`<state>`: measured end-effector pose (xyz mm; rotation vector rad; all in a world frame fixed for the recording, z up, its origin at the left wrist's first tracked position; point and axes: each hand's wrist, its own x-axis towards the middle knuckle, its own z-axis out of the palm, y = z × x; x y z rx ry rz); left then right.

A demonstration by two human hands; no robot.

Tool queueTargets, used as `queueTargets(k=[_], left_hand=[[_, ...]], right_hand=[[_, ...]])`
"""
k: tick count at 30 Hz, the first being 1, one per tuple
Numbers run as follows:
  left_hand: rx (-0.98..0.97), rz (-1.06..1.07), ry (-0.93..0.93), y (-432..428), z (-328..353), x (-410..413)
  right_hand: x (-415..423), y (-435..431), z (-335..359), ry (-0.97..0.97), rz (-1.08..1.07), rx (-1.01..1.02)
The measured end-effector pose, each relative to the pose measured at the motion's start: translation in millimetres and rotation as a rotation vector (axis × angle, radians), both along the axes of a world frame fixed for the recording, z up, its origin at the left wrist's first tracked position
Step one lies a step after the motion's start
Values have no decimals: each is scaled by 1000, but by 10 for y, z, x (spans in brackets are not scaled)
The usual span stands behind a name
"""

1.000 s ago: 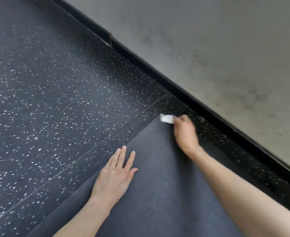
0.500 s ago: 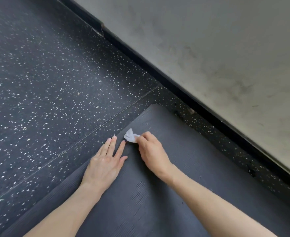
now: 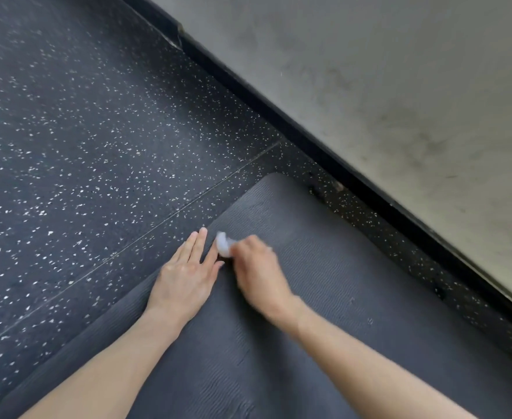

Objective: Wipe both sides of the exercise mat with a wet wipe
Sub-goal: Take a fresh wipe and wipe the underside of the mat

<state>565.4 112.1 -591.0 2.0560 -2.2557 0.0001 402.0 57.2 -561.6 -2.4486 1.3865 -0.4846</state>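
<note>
Where our view falls, we list first the dark speckled floor (image 3: 82, 131), bounded by a black skirting strip (image 3: 279, 116) under a scuffed grey wall (image 3: 400, 86). Next, the exercise mat (image 3: 354, 282): dark grey, ribbed, lying flat on that floor, its rounded far corner near the strip. Next, our left hand (image 3: 185, 276): fingers straight and together, palm pressed flat on the mat beside its left edge, grasping nothing. Next, our right hand (image 3: 260, 273): blurred, fingers curled about the wipe, just beside the left fingertips. Last, the wet wipe (image 3: 223, 244): small, white, bunched, jutting from the right fingers, down on the mat. Step in hand, by our reckoning: wiping the upturned face near its far end. The next move calls for strokes carried across the rest of this face, with the left hand pinning the mat. Whether the other face is done, we cannot tell.
</note>
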Motion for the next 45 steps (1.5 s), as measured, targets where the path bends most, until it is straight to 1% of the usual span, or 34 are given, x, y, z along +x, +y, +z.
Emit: queueTargets(k=[2, 3, 4, 6, 8, 10, 12, 14, 17, 19, 21, 23, 24, 26, 28, 30, 31, 32, 35, 37, 40, 42, 43, 45], left_hand=[[12, -34, 0, 16, -6, 17], [13, -26, 5, 15, 3, 23], [26, -5, 12, 8, 21, 25], [32, 15, 18, -1, 44, 10], [42, 11, -4, 6, 66, 2], [47, 18, 1, 1, 62, 5], [65, 23, 15, -4, 67, -1], [69, 25, 8, -8, 63, -9], [58, 36, 4, -7, 69, -2], [59, -7, -33, 15, 83, 8], [96, -12, -30, 23, 110, 20], [91, 12, -16, 12, 133, 11], [87, 21, -10, 13, 126, 2], [62, 33, -22, 20, 93, 8], [63, 27, -15, 34, 90, 8], [113, 29, -8, 40, 113, 4], [116, 30, -12, 44, 123, 1], [120, 30, -17, 43, 124, -1], [110, 27, -20, 41, 150, 2], [125, 10, -27, 37, 161, 10], [142, 5, -35, 58, 162, 55], [149, 24, 10, 79, 196, 77], [170, 31, 43, 82, 210, 88], [267, 10, 127, 86, 288, 92]], right_hand=[[107, 163, -47, 12, 143, 18], [53, 96, -56, 47, 176, -31], [-59, -42, -76, 84, 160, -92], [-412, -414, -52, 76, -35, -131], [-851, -753, 16, 77, -277, -102], [-1138, -910, 45, 67, -404, -86], [-1095, -845, 78, 26, -449, -67], [-826, -589, 83, -12, -370, -57], [-287, 11, 92, -63, -97, -2], [-36, 372, 69, -51, 81, 49], [-10, 433, 9, -27, 173, 61], [-166, 203, -28, 1, 150, -11], [-290, 28, -23, 15, 88, -54], [-617, -351, 21, 42, -129, -93], [-958, -645, 65, 51, -359, -89], [-1095, -714, 73, 30, -479, -56], [-1047, -642, 79, 14, -476, -52], [-946, -511, 76, -5, -430, -60], [-474, 105, 41, -99, -178, -4], [-169, 535, 0, -91, -2, 50], [-24, 733, 31, -70, 127, 91], [-174, 486, 58, -48, 116, 24], [-292, 295, 66, -41, 39, -8], [-571, -99, 85, -31, -223, -28]])
